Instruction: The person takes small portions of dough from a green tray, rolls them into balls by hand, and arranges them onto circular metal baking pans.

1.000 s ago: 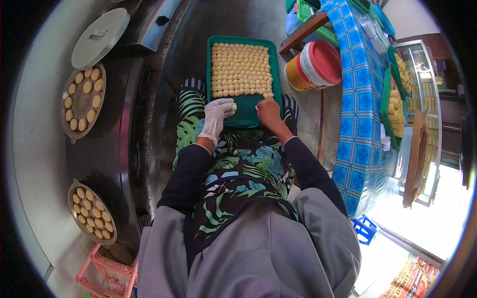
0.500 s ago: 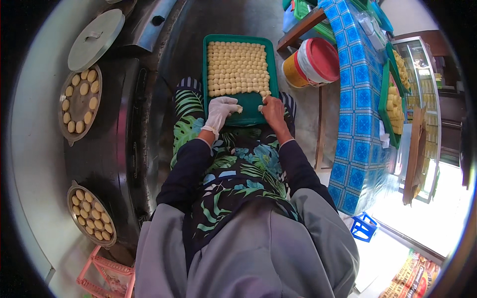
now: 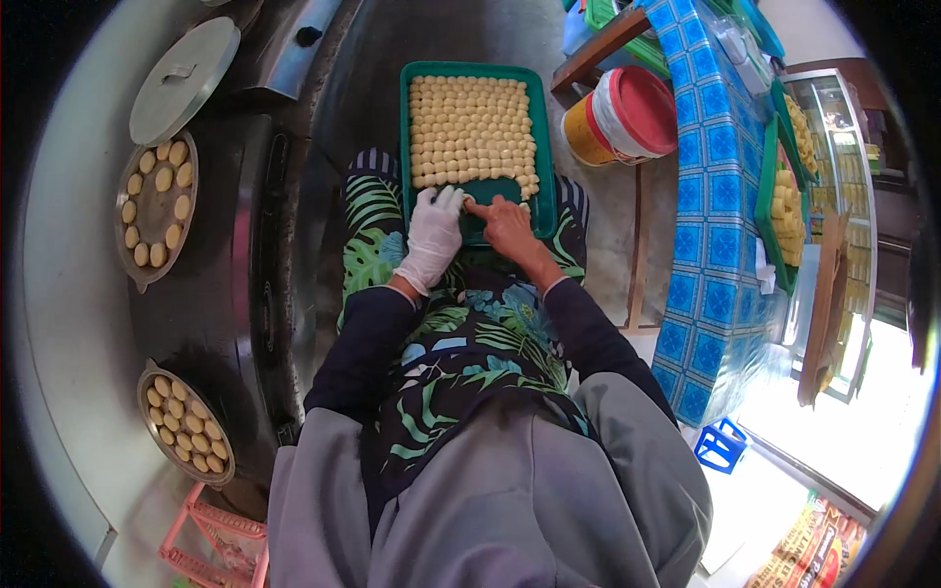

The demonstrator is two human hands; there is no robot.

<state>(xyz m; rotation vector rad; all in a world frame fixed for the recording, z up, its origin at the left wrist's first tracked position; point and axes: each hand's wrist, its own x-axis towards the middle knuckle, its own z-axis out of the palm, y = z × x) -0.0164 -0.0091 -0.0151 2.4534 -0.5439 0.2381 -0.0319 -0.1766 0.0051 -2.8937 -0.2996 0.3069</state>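
Across my lap lies a green tray (image 3: 549, 186), its far part packed with rows of small pale dough balls (image 3: 470, 122). My left hand (image 3: 434, 235), in a thin white glove, is closed over the near part of the tray, pinching a small piece of dough (image 3: 466, 204) at its fingertips. My bare right hand (image 3: 507, 227) meets it there, index finger reaching to the same piece and the other fingers curled. Its thumb is partly hidden, but the fingers look pinched on the dough. A few dough balls (image 3: 527, 186) continue down the tray's right side, beside my right hand.
At left, a black stove (image 3: 211, 294) carries two round pans (image 3: 147, 269) of flat dough pieces; a metal lid (image 3: 184, 78) lies beyond. A red-lidded bucket (image 3: 632, 113) stands right of the tray, near a table with a blue checked cloth (image 3: 701, 265). A pink rack (image 3: 211, 534) sits lower left.
My hands have come together: the right hand moved left from the end of the dough row to the piece in my left hand. More dough balls now show at the row's right end.
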